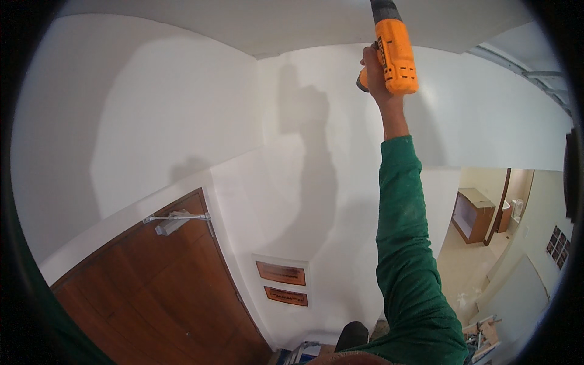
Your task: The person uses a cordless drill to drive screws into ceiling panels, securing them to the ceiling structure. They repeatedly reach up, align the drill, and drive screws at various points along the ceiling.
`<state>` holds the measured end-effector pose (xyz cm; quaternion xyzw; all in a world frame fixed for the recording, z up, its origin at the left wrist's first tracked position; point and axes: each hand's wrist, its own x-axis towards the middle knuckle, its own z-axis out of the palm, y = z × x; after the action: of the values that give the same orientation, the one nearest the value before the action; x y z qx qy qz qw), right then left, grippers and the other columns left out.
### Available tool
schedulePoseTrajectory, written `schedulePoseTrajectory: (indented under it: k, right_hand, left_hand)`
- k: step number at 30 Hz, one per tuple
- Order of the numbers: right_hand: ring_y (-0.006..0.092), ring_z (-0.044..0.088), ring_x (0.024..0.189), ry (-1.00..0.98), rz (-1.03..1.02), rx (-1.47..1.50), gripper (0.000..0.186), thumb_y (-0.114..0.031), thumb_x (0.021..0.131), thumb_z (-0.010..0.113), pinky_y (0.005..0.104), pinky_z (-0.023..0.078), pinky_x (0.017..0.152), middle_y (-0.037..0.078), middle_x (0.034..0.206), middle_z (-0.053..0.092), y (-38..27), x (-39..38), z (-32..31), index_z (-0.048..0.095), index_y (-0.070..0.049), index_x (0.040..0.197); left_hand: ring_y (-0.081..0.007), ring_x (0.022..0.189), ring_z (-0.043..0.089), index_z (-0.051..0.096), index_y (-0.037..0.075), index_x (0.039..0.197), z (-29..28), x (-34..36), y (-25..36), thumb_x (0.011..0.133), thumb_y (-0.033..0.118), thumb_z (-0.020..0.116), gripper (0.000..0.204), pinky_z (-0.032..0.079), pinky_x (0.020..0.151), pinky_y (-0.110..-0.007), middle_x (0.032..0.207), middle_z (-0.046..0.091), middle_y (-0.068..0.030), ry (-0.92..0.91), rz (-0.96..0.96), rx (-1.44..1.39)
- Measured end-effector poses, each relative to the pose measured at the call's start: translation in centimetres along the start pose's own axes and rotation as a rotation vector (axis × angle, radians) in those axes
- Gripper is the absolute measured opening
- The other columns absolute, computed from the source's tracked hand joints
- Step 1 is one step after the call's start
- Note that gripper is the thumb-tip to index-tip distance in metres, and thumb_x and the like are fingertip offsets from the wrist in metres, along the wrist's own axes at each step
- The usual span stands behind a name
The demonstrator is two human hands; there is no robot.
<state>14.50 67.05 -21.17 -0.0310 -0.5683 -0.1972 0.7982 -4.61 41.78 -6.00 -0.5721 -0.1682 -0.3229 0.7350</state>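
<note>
My right hand [378,74] is closed on the grip of an orange and black cordless drill [398,58], raised high at the top of the view. The drill's dark front end points up toward the white ceiling [304,24] and leaves the frame at the top edge, so I cannot tell whether it touches anything. My right arm, in a green sleeve, stretches up from the lower edge. My left hand is out of view.
A brown wooden door [158,280] with a metal closer [173,222] stands lower left. Two orange panels [280,274] are on the white wall. An opening at right shows a wooden cabinet [471,216]. Tools and materials [480,337] lie lower right; metal ceiling framing [535,76] is upper right.
</note>
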Motion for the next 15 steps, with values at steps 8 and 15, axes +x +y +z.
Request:
schedulePoseTrajectory:
  k: [8, 15]
  right_hand:
    - [0.0137, 0.068, 0.068, 0.018, -0.002, -0.042, 0.024, -0.031, 0.097, 0.073, 0.0320, 0.058, 0.064, 0.000, 0.078, 0.067, 0.32, 0.17, 0.17, 0.064, -0.010, 0.105]
    - [0.0136, 0.067, 0.068, 0.013, 0.018, -0.026, 0.025, -0.032, 0.097, 0.073, 0.0310, 0.057, 0.063, 0.000, 0.078, 0.067, -0.08, -0.22, 0.08, 0.065, -0.009, 0.105]
  left_hand:
    - [-0.0294, 0.127, 0.037, 0.046, 0.012, 0.138, -0.03, 0.18, -0.02, 0.099, 0.034, 0.061, 0.047, 0.030, 0.110, -0.051, 0.140, 0.042, -0.0147, 0.004, 0.000, 0.002]
    - [-0.0295, 0.129, 0.035, 0.044, 0.013, 0.140, -0.04, 0.20, -0.01, 0.099, 0.035, 0.062, 0.050, 0.028, 0.111, -0.051, 0.142, 0.040, -0.0145, 0.004, 0.004, -0.004]
